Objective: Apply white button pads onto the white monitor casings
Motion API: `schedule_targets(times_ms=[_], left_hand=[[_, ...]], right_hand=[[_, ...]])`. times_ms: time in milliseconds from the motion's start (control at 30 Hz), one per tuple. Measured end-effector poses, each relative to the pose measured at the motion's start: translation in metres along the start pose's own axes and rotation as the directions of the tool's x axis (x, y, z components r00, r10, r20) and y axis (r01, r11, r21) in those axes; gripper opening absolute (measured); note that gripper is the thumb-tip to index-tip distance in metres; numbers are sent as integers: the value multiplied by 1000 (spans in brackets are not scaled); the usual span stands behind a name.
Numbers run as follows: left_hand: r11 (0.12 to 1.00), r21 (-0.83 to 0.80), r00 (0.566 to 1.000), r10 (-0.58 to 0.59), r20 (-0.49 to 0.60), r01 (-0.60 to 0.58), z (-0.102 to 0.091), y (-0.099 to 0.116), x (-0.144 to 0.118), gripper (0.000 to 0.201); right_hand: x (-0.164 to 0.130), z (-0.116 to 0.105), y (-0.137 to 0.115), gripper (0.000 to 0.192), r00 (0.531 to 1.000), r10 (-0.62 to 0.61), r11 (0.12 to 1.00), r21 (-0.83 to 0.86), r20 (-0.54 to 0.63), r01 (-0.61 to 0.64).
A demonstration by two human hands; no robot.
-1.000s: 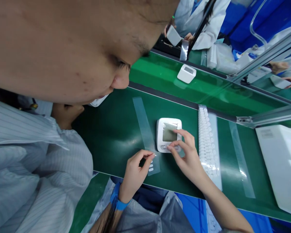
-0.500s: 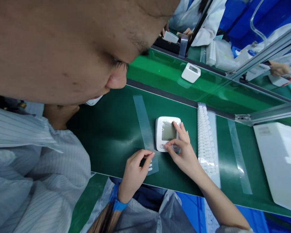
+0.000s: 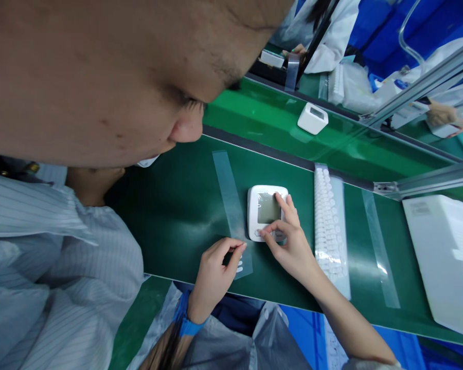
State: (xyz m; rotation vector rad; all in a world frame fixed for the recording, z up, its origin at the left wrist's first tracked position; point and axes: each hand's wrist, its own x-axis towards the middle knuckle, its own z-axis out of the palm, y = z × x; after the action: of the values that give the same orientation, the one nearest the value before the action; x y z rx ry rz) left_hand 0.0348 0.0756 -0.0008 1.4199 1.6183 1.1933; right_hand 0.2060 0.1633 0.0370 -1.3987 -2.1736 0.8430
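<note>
A white monitor (image 3: 268, 208) with a grey screen, like a blood pressure monitor, lies face up on the green work surface. Over its right side rests my right hand (image 3: 291, 239). The thumb and index finger meet in a pinch at the lower buttons, while other fingers touch the screen's right edge; anything inside that pinch is hidden. Just below and left of the monitor, my left hand (image 3: 218, 264) pinches thumb against index finger, on something too small to name. Beside that hand is a clear strip (image 3: 227, 190) with several small white pieces near its lower end.
A clear-wrapped row of white round pieces (image 3: 327, 221) lies right of my right hand. A white tray (image 3: 443, 257) stands farther right. Behind a dark rail, a white device (image 3: 312, 118) sits on a green belt (image 3: 254, 108). Another person leans in closely from the left.
The white device on the green belt has shifted to the right. Both my hands and the monitor hold nearly the same place.
</note>
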Motion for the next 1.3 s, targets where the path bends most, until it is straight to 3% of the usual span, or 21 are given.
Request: schedule_targets(times_ms=[1300], left_hand=[[999,13,999,40,-11,-40,-2,0,0,9]], right_hand=[[-1,-1,4,13,999,-54,998,-18,4,54]])
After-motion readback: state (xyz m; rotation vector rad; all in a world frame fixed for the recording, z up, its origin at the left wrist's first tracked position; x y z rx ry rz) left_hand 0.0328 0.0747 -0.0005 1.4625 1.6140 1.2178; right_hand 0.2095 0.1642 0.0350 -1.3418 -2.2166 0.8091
